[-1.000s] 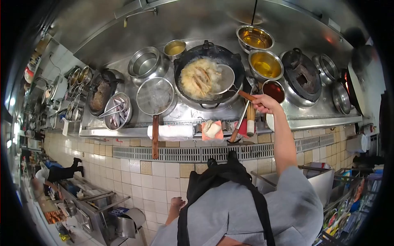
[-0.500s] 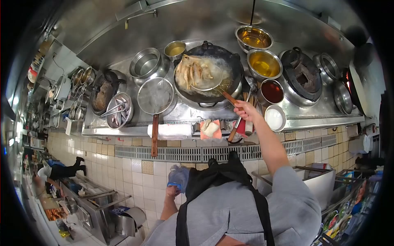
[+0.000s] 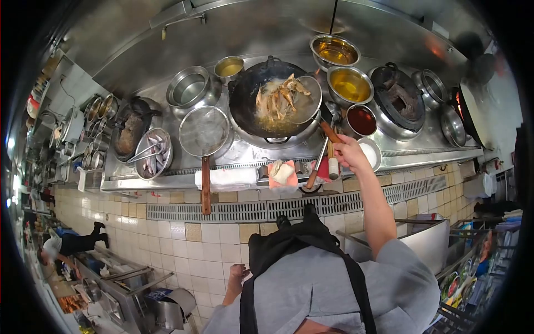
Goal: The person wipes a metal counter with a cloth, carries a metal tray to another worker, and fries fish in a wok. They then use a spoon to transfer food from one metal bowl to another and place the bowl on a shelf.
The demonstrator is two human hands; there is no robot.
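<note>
Stainless steel covers the cooking counter (image 3: 245, 161) and the wall behind it, and a slotted channel follows the counter's front edge. Near the middle of the counter, a black wok (image 3: 242, 97) holds browned pieces of food (image 3: 278, 103) in bubbling oil. The right hand (image 3: 350, 152) has its fingers closed around the wooden handle of a wire skimmer (image 3: 309, 100), whose mesh sits at the wok's right side, touching the food. Half a second earlier, the mesh was nearer the wok's front, and the left hand (image 3: 238, 273) held bluish plastic, now out of sight. That hand hangs beside the apron (image 3: 278, 245); its finger position cannot be told. Tiled floor (image 3: 211, 253) extends behind the person. Print on packets (image 3: 453, 285) at the lower right is too small to read.
</note>
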